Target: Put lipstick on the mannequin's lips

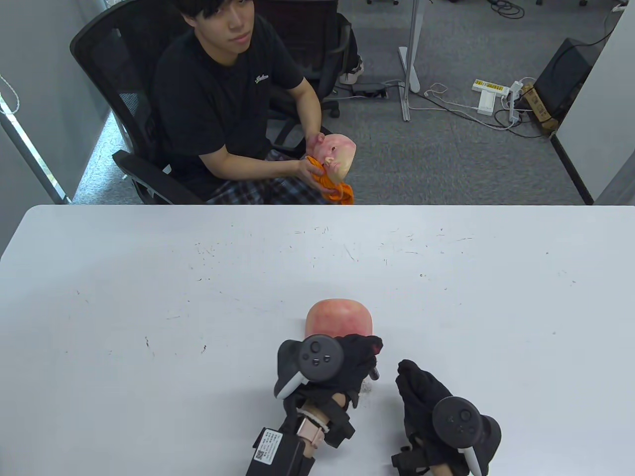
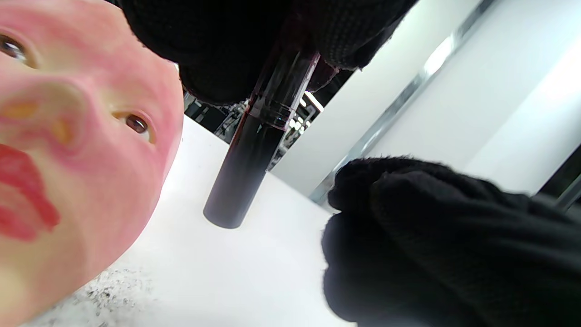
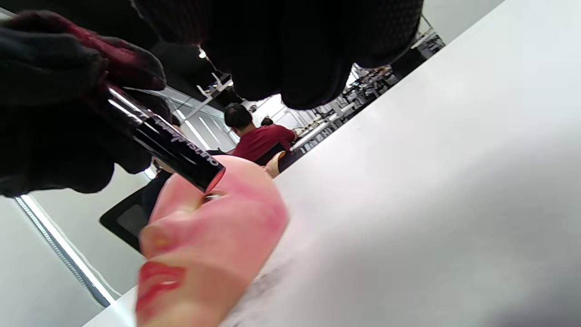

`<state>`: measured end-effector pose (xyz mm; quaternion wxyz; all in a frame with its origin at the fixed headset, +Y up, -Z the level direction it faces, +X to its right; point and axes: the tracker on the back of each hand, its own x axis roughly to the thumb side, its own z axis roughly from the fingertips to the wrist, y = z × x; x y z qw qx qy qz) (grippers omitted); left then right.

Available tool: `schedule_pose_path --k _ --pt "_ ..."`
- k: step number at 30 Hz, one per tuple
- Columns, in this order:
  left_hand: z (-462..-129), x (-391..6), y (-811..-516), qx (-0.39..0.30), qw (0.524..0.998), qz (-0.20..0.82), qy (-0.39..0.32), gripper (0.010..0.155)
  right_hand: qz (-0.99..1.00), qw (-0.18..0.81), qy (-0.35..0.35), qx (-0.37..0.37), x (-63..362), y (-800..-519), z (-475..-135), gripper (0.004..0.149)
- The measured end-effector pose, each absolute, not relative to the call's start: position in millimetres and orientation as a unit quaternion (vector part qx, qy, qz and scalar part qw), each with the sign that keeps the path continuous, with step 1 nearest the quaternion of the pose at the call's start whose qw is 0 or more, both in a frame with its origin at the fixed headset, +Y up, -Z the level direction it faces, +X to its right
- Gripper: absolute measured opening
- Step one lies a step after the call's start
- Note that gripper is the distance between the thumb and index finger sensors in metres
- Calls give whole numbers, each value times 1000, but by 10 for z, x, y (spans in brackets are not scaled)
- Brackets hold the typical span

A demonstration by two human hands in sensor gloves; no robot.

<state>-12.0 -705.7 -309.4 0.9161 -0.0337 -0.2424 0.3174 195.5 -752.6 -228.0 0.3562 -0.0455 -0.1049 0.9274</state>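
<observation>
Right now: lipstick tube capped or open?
Capped, it seems: the lipstick tube in the left hand shows a closed seam and flat end, no bullet or wand.

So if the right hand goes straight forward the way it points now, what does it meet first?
Probably the lipstick tube held by the left hand: the right hand points up-left toward it, with the mannequin head just beyond. Depth is unclear.

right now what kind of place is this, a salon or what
More likely an office or lab than a salon: a plain white table, grey carpet with power strips and loose cables, and an office chair. The mannequin head and gloved hands suggest a recording setup.
</observation>
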Motion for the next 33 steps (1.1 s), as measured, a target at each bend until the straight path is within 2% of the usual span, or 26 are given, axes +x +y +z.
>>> schedule_pose_path --k 4,8,21,27,30,33 --pt "-3206 224 -7109 -29 929 255 -265 49 916 381 -100 -82 2139 -7591 -2323 43" --pt "-3304 424 -7239 -55 932 244 -263 49 907 393 -106 -104 2257 -7625 -2351 43" --pt "-3291 489 -7345 -67 933 223 -276 52 909 393 -93 -105 2272 -7667 -2382 44" --pt "-3219 256 -7112 -14 908 318 -272 54 910 387 -104 -110 2268 -7675 -2365 45" --pt "-3112 -98 -6979 32 888 376 -262 51 912 382 -108 -106 2254 -7676 -2354 45" --pt "-3008 -540 -6991 57 873 428 -226 51 910 388 -115 -94 2231 -7666 -2347 45"
